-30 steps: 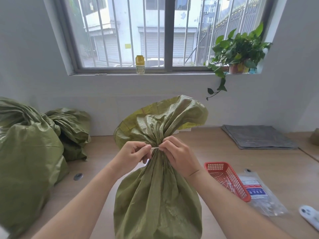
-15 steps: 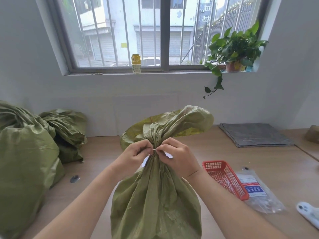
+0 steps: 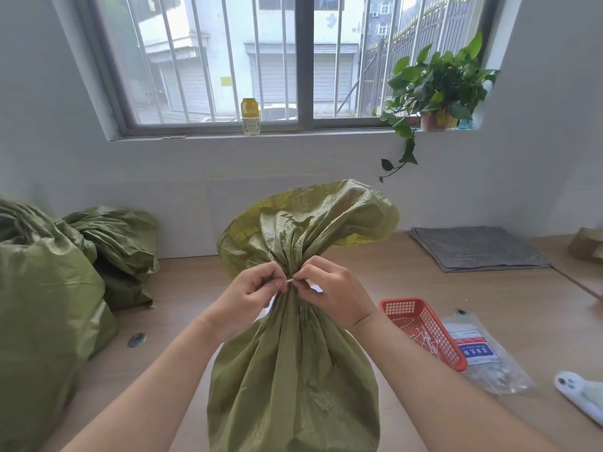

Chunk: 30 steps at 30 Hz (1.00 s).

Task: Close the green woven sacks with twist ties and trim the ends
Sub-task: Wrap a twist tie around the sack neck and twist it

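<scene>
The green woven sack (image 3: 293, 370) stands low in the centre of the frame, rising from the bottom edge to a bunched neck just above mid-height, where its loose mouth flares open toward the wall. We have both hands at that neck: our left hand (image 3: 251, 295) and right hand (image 3: 332, 293) each close thumb and forefinger on an end of a thin white twist tie (image 3: 290, 280), pinched tight between them, the other fingers curled in. We judge the sack soft and crinkly, its woven plastic a little slick, so the gathered pleats will want to spring apart; the best hold is right at the cinched neck, close to the tie, not on the floppy mouth above. How heavy the fill is we cannot tell. To the lower right on the wooden table (image 3: 489, 305) sits a red basket (image 3: 424, 331) with white ties in it, touching a clear plastic packet (image 3: 483, 357). At the left edge more green sacks (image 3: 65, 282) lie heaped. Farther back at the right lies a folded grey sheet (image 3: 476, 247), and beyond, on the windowsill in the upper right of the frame, a potted plant (image 3: 437, 83).
</scene>
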Each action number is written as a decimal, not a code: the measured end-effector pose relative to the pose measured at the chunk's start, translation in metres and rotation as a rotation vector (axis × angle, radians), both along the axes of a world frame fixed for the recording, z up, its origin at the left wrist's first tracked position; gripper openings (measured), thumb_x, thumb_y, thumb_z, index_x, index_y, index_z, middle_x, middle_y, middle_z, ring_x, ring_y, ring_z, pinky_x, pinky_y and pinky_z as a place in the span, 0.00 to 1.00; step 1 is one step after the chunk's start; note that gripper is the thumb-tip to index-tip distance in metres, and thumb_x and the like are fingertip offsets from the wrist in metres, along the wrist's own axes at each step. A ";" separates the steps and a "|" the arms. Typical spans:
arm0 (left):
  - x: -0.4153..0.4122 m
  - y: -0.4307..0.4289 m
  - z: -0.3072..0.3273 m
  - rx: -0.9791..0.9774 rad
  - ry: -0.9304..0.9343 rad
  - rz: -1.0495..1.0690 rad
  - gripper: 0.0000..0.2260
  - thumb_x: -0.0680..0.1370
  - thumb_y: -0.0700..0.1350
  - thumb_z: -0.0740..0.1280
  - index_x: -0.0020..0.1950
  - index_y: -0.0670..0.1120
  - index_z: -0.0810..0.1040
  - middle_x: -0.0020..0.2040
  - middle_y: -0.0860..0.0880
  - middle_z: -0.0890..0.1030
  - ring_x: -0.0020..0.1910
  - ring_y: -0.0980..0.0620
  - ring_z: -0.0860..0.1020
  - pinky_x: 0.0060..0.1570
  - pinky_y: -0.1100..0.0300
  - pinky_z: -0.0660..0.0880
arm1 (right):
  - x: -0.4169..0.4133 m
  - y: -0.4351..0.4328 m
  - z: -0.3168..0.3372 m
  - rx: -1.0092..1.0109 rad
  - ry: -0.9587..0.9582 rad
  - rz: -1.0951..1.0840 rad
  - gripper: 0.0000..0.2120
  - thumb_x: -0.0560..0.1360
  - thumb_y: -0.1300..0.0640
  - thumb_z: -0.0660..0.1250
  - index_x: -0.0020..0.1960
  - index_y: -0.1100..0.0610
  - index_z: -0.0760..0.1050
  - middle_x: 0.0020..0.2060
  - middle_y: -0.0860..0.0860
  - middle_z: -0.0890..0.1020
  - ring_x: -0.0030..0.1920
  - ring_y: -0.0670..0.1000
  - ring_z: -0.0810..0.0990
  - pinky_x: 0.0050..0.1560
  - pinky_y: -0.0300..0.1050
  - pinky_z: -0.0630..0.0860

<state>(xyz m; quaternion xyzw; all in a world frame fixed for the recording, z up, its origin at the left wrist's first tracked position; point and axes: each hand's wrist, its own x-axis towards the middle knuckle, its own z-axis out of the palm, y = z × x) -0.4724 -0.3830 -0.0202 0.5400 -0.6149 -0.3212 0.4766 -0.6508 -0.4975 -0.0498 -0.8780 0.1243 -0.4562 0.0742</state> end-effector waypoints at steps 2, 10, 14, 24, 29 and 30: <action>0.001 -0.002 -0.002 0.000 -0.061 0.028 0.10 0.84 0.35 0.64 0.44 0.42 0.78 0.32 0.57 0.72 0.32 0.58 0.67 0.36 0.67 0.65 | 0.000 0.001 -0.002 0.015 0.005 -0.013 0.01 0.77 0.62 0.72 0.48 0.60 0.83 0.42 0.50 0.81 0.39 0.51 0.80 0.39 0.52 0.80; 0.004 -0.005 -0.010 0.040 -0.080 0.170 0.08 0.82 0.45 0.68 0.45 0.45 0.82 0.31 0.51 0.73 0.33 0.53 0.70 0.36 0.61 0.69 | 0.001 0.005 -0.004 0.159 -0.012 -0.064 0.03 0.78 0.58 0.74 0.50 0.57 0.86 0.43 0.46 0.82 0.42 0.45 0.80 0.44 0.44 0.80; 0.000 -0.006 -0.013 0.032 -0.106 0.234 0.09 0.82 0.46 0.66 0.44 0.47 0.82 0.34 0.46 0.77 0.35 0.51 0.76 0.38 0.59 0.73 | 0.001 0.011 -0.006 0.267 -0.034 -0.083 0.04 0.78 0.58 0.74 0.52 0.56 0.86 0.43 0.47 0.82 0.43 0.46 0.81 0.46 0.45 0.81; 0.003 -0.003 -0.013 -0.006 0.001 0.373 0.11 0.80 0.54 0.63 0.46 0.49 0.79 0.39 0.47 0.76 0.38 0.48 0.76 0.39 0.51 0.75 | 0.003 0.026 -0.002 0.398 -0.128 -0.137 0.06 0.78 0.61 0.71 0.52 0.58 0.86 0.45 0.47 0.83 0.44 0.45 0.83 0.47 0.40 0.82; 0.003 0.001 -0.008 -0.035 0.031 0.401 0.16 0.77 0.58 0.59 0.52 0.48 0.78 0.49 0.46 0.78 0.44 0.49 0.78 0.41 0.58 0.74 | 0.002 0.031 0.000 0.460 -0.158 -0.189 0.07 0.79 0.61 0.69 0.53 0.56 0.86 0.47 0.46 0.83 0.44 0.45 0.83 0.46 0.36 0.80; 0.004 0.001 -0.007 -0.043 0.050 0.416 0.17 0.76 0.59 0.59 0.52 0.48 0.78 0.50 0.46 0.79 0.45 0.48 0.79 0.43 0.54 0.76 | 0.001 0.032 0.000 0.467 -0.164 -0.204 0.07 0.80 0.62 0.69 0.54 0.56 0.86 0.48 0.46 0.83 0.44 0.45 0.83 0.46 0.34 0.80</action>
